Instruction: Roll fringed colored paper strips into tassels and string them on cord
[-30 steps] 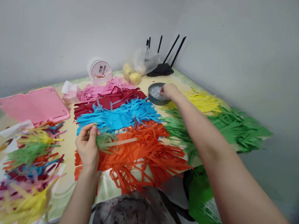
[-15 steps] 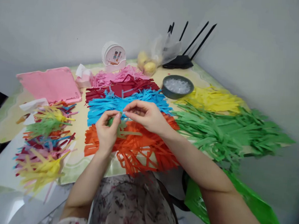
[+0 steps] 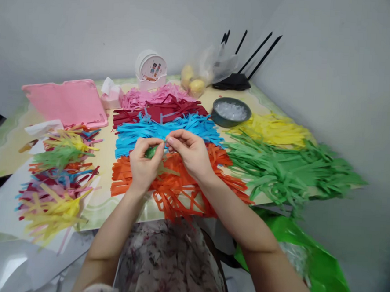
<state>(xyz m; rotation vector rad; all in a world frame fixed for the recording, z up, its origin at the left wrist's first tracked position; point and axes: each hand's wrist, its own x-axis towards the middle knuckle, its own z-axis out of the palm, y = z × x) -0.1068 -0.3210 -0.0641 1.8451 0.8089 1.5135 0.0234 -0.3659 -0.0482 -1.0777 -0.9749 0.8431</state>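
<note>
My left hand (image 3: 143, 164) is closed around a bunch of green fringed paper (image 3: 151, 152), partly hidden in the curled fingers. My right hand (image 3: 191, 157) pinches at the top end of the green paper, its fingertips meeting those of the left; whatever small thing lies between them is too small to make out. Under both hands spread orange fringed strips (image 3: 179, 189), and just beyond them lie blue ones (image 3: 196, 123). On the left, a pile of multicoloured tassels (image 3: 53, 190) rests on white paper.
Dark red (image 3: 160, 113), pink (image 3: 161, 95), yellow (image 3: 275, 131) and green fringe sheets (image 3: 299, 165) cover the table. A grey bowl (image 3: 231, 122) holds clear pieces. Behind stand a black router (image 3: 233, 81) and bagged yellow fruit (image 3: 196, 88). A pink case (image 3: 65, 103) lies left.
My hands have drawn tighter together at the fingertips, the right fingers curling in more. The green bunch shows more inside my left hand. The view has shifted slightly.
</note>
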